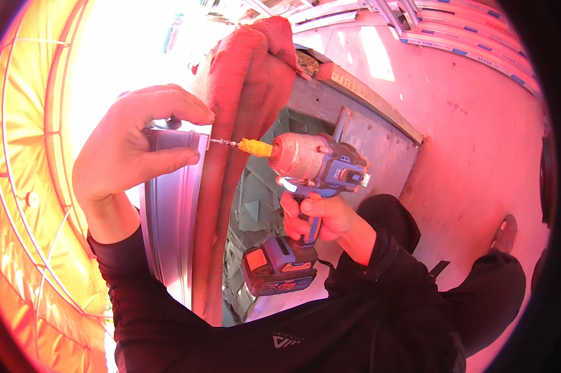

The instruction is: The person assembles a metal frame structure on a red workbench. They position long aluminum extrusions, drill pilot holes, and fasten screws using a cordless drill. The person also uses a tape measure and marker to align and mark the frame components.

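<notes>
Left hand (128, 149) on metal stud (171, 211), at left. Right hand (321, 217) on cordless drill (305, 186), at right. Screw (223, 142) between stud and drill bit holder (255, 147).

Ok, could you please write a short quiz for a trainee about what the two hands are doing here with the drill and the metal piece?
1. True or false: the right hand grips the cordless drill by its handle.
2. What does the left hand hold? A) a hammer B) the metal channel C) the battery
3. Fill in: the screw at the drill's yellow tip points toward the ____ channel.

Key: 1 true. 2 B. 3 metal.
</notes>
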A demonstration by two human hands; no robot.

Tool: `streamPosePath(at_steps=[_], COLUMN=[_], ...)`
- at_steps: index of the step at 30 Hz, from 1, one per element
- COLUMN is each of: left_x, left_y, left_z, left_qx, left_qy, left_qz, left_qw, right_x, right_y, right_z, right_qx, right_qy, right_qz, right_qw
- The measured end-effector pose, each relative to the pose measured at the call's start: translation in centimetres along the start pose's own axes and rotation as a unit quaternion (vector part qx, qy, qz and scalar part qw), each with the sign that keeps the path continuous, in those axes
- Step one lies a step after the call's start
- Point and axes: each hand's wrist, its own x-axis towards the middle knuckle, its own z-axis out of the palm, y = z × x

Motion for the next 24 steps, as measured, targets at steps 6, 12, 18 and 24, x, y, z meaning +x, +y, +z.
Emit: streamPosePath(at_steps=[6,12,18,24], left_x=[-0.2,-0.2,-0.3,-0.3], left_y=[0.0,-0.1,-0.2,-0.3], left_z=[-0.3,-0.5,-0.4,-0.2], left_qx=[-0.006,-0.022,-0.004,-0.015], left_qy=[-0.009,-0.016,-0.006,-0.004], left_qz=[0.008,0.010,0.009,0.003], left_qw=[1.000,1.000,1.000,1.000], right_x=[0.1,0.2,0.0,0.3], right_y=[-0.7,-1.0,-1.5,-1.9], right_z=[0.1,0.1,-0.1,0.4], right_qx=[-0.050,-0.045,-0.086,-0.100], right_qy=[0.011,0.004,0.019,0.017], right_qz=[-0.009,0.000,0.006,0.010], right_qw=[0.999,0.999,0.996,0.995])
